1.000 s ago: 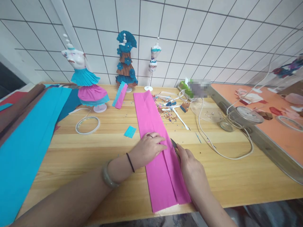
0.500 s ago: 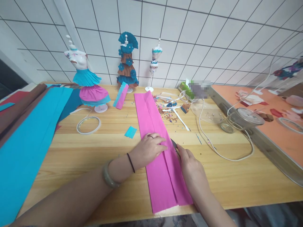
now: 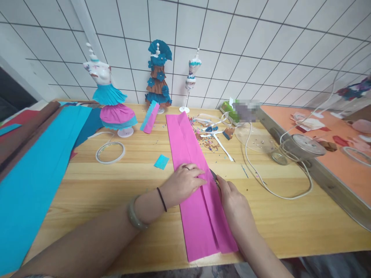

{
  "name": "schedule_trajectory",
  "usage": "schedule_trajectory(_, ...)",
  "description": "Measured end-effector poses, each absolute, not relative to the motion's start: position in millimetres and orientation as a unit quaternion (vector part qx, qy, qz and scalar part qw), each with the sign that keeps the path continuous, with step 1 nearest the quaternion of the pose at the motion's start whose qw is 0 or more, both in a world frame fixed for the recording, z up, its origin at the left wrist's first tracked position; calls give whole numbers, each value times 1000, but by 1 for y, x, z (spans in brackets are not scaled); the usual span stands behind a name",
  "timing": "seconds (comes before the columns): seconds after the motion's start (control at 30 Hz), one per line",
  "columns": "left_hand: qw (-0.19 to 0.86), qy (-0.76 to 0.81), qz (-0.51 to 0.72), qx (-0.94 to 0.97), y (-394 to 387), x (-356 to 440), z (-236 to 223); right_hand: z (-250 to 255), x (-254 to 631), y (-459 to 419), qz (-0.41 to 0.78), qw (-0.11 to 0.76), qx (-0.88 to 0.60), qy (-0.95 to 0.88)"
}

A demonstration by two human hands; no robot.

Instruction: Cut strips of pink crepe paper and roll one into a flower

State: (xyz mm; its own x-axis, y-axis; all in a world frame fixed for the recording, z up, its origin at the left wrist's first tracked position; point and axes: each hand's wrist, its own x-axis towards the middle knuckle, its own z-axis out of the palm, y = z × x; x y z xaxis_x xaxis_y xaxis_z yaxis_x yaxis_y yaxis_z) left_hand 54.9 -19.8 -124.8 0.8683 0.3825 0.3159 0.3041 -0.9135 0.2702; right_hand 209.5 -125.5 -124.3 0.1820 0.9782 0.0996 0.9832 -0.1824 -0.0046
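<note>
A long strip of pink crepe paper (image 3: 199, 227), folded with one layer over another, runs lengthwise across the wooden table. My left hand (image 3: 188, 179) lies on it, fingers loosely stretched and pressing the paper down. At the strip's right edge, my right hand (image 3: 234, 202) is closed around what look like dark scissors (image 3: 213, 174). Only the dark blade shows past my fingers, touching the paper's edge; the handles are hidden in my grip. To the left of the strip lies a small blue paper piece (image 3: 161, 162).
Behind stand three dress forms: one in a blue and pink skirt (image 3: 117, 116), one in teal and brown ruffles (image 3: 158, 73), one mostly bare (image 3: 193, 69). Tape roll (image 3: 110, 153) and blue paper (image 3: 43, 185) lie left. Paper scraps (image 3: 213, 143) and a white cord (image 3: 278, 197) lie right.
The view has shifted slightly, so everything sits a little further right. Both hands keep nearly the same place on the pink paper, with the blade still at its right edge.
</note>
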Motion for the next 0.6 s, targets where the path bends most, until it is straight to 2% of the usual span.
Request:
schedule_trajectory(0.23, 116, 182, 188, 958, -21, 54, -124, -129, 212, -126, -45, 52, -764, -641)
schedule_trajectory(0.6, 94, 175, 196, 960, -21, 54, -125, -123, 212, -116, -75, 13, -744, -663)
